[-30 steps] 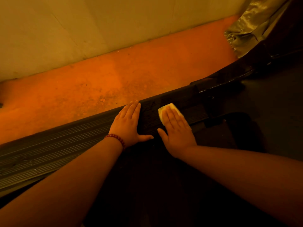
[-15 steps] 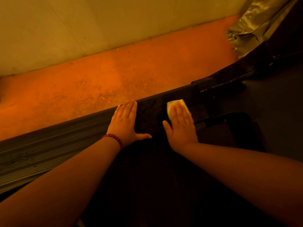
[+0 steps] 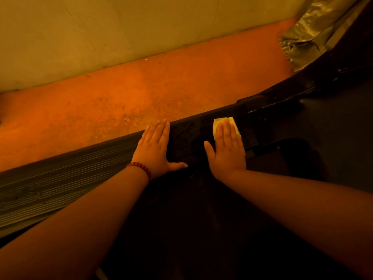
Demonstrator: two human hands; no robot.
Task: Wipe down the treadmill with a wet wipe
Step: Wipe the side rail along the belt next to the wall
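My right hand (image 3: pixel 227 150) lies flat, fingers straight and together, pressing the wet wipe (image 3: pixel 223 120) onto the ribbed side rail (image 3: pixel 60 174) of the treadmill; its pale edge peeks past my fingertips. In the last second it has slid right, toward the rail's far end. My left hand (image 3: pixel 156 150) stays spread flat, empty, bracing. This stretch looks nearly wiped; the left stretch probably remains.
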